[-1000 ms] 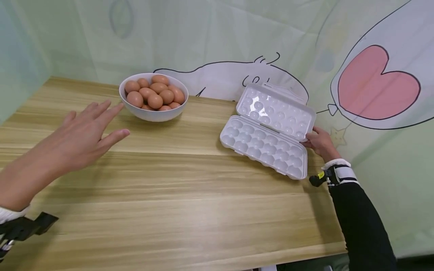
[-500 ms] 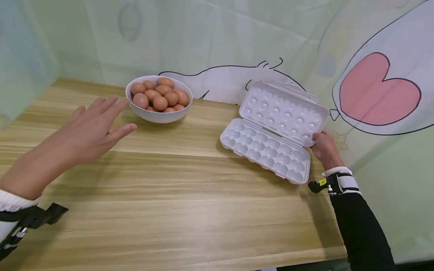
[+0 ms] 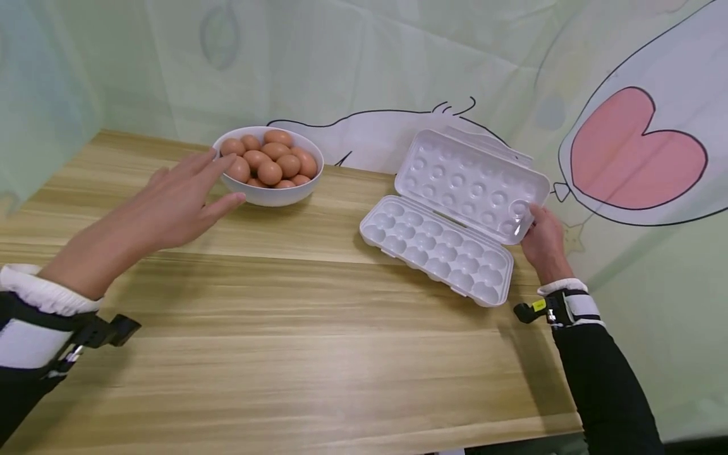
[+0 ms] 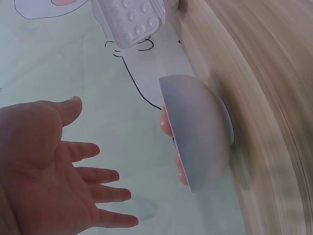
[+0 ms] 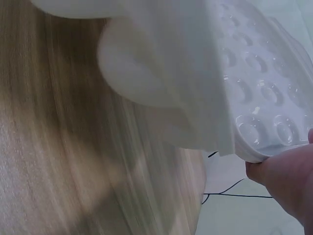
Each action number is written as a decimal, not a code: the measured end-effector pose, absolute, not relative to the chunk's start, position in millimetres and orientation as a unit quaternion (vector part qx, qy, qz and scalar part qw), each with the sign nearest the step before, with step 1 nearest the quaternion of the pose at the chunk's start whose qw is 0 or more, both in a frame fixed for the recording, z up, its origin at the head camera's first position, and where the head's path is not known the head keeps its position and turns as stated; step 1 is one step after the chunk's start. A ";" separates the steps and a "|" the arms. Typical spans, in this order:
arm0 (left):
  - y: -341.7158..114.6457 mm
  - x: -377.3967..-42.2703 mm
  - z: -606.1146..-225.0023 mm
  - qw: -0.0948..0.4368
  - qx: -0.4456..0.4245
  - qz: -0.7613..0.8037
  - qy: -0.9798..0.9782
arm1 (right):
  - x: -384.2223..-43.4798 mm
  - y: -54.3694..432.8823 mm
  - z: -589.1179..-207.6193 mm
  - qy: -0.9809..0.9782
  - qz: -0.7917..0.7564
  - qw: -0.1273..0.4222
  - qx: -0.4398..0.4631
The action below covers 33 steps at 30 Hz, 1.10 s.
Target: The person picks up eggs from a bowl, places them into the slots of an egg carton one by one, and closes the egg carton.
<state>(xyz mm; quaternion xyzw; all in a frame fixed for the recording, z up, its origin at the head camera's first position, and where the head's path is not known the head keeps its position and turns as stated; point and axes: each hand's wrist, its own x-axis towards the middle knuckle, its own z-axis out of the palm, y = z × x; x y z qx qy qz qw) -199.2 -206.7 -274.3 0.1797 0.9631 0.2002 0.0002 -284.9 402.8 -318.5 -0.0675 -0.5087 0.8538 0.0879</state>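
Note:
A white bowl (image 3: 273,197) heaped with brown eggs (image 3: 270,172) stands at the back left of the table. My left hand (image 3: 182,196) hovers beside it, palm down, its fingertips overlapping the bowl's left rim in the head view. From the left wrist view, the left hand (image 4: 54,171) has spread fingers, holds nothing and is apart from the bowl (image 4: 200,132). On the right lies a white plastic egg carton (image 3: 438,249), lid raised, its cups holding no eggs. My right hand (image 3: 543,243) grips the right end of the lid (image 3: 472,183), thumb on the inner face.
The wooden table (image 3: 318,354) has its front edge at the bottom of the head view. A printed fabric backdrop (image 3: 364,63) hangs right behind the bowl and carton. Wrist cameras are strapped on both sleeves.
My left hand has moved right and forward to the bowl. My right hand has tilted the carton's lid back, and the carton has lately shifted slightly left.

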 end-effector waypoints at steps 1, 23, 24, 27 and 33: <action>-206.8 -202.3 -273.9 0.002 0.180 0.198 0.964 | -285.1 402.0 -318.1 -0.496 0.861 0.088 -0.060; -210.8 -245.2 -267.8 0.029 0.166 0.200 0.965 | -275.4 403.5 -320.5 -0.577 0.810 0.102 0.005; -211.5 -245.3 -267.6 0.030 0.164 0.200 0.965 | -275.5 404.3 -320.0 -0.588 0.802 0.099 0.011; -214.2 -246.2 -267.4 0.026 0.164 0.202 0.965 | -275.3 406.1 -316.7 -0.644 0.757 0.105 0.026; -216.9 -250.2 -264.3 0.026 0.165 0.200 0.965 | -273.6 407.9 -304.1 -0.742 0.651 0.153 0.045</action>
